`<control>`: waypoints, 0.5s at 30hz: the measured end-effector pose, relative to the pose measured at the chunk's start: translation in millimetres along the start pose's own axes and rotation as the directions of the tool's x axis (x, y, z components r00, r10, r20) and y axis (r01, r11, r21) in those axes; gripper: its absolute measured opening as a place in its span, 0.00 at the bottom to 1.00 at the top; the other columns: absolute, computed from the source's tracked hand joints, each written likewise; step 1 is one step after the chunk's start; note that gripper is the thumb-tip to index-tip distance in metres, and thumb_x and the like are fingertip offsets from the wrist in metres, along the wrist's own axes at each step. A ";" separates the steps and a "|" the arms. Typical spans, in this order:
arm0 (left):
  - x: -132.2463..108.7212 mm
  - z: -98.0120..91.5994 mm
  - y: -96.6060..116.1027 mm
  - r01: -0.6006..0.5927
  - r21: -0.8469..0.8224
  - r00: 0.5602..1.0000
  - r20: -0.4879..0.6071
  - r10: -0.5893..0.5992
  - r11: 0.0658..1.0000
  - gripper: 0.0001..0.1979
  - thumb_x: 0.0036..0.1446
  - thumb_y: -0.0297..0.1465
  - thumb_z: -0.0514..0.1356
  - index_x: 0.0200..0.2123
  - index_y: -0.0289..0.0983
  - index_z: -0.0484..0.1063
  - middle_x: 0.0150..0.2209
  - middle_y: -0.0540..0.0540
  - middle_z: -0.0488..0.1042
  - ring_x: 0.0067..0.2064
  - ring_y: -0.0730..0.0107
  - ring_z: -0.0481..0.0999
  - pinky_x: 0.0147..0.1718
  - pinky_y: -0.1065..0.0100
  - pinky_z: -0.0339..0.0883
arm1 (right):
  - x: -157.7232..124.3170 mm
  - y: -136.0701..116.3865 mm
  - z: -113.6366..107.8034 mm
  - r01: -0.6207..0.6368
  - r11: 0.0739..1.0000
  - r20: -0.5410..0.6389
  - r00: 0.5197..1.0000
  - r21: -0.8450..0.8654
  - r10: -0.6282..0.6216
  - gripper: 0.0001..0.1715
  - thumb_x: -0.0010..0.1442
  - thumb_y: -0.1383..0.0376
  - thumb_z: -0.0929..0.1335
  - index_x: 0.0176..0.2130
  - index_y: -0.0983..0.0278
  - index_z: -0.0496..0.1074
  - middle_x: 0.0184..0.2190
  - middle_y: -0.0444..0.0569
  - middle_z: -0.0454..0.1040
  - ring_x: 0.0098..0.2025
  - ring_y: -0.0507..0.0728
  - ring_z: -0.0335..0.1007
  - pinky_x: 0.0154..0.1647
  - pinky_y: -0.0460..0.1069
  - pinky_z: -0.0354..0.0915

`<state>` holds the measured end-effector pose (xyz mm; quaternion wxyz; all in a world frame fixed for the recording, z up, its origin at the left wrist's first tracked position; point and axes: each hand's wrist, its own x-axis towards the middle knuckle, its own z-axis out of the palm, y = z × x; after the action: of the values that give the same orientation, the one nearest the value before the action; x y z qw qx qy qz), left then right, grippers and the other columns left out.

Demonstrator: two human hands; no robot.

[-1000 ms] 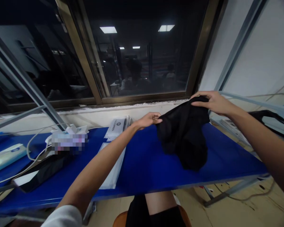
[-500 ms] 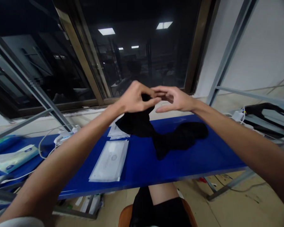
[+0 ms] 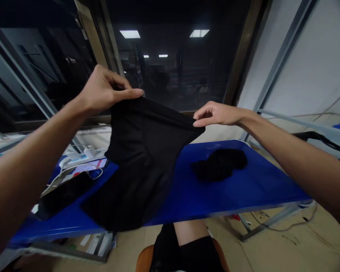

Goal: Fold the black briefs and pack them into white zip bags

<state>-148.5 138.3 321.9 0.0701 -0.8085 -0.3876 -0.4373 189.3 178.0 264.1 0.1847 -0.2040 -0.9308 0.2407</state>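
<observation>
- A blue-topped table [image 3: 238, 189] spans the lower frame.
- A black cloth garment [image 3: 138, 162] hangs spread at centre frame.
- A crumpled black garment [image 3: 219, 164] lies on the table, right of centre.
- The left hand [image 3: 107, 90], upper left, pinches the held garment's top edge.
- The right hand [image 3: 218, 115] pinches its right corner between thumb and fingertips.

Two hands [image 3: 104, 92] [image 3: 218, 116], two black cloths [image 3: 138, 162] [image 3: 219, 164]

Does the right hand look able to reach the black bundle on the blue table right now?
Probably yes: the right hand sits above the black bundle, nothing between them, but it likely must release its corner of the black garment first.
</observation>
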 end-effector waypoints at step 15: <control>3.0 -33.4 -29.4 0.125 -0.005 0.910 0.398 -0.113 0.992 0.29 0.53 0.52 0.68 0.35 0.27 0.79 0.41 0.46 0.79 0.45 0.67 0.77 0.57 0.49 0.65 | -28.6 18.9 -31.9 -0.042 0.995 -0.690 0.723 -0.095 -0.036 0.19 0.54 0.52 0.79 0.32 0.66 0.82 0.27 0.48 0.79 0.29 0.54 0.75 0.32 0.49 0.73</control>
<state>-189.6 145.1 337.8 -0.0490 -0.8561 -0.4357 -0.2735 233.1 191.6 273.3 0.5063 -0.2899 -0.8061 0.0990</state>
